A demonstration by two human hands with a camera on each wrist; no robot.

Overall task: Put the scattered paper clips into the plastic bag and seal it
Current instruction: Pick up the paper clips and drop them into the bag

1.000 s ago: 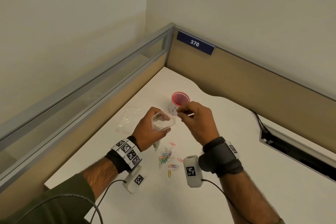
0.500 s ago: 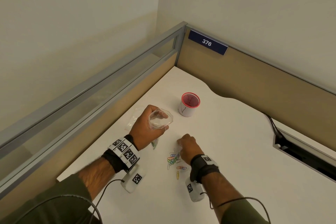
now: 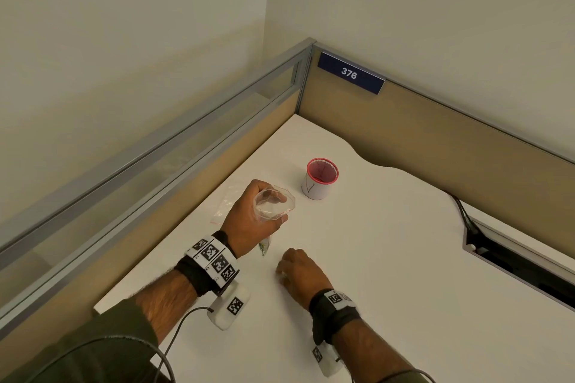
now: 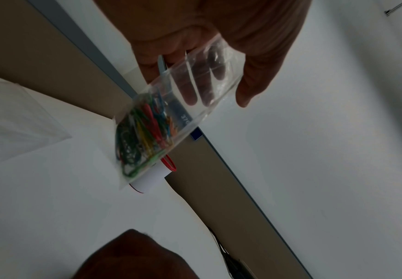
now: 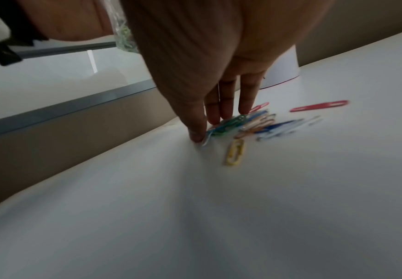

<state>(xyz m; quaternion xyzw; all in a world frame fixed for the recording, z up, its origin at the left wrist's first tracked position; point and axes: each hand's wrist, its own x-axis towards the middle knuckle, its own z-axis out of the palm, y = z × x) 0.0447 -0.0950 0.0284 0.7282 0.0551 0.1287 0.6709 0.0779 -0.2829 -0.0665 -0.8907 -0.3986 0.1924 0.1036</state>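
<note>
Head view showed the left hand [image 3: 249, 221] gripping an open plastic bag [image 3: 275, 204] above the desk [image 3: 389, 258], while right hand [image 3: 303, 275] fingertips [image 5: 197, 135] pressed on loose paper clips [image 5: 255, 122], grasp unclear.

I sit at a white desk [image 3: 389, 258] tucked into a corner, with tan partition panels [image 3: 435, 134] topped by grey metal rails [image 3: 186, 130], a blue plate reading 376 [image 3: 350, 73], plain pale walls [image 3: 124, 25] above, soft even light
</note>
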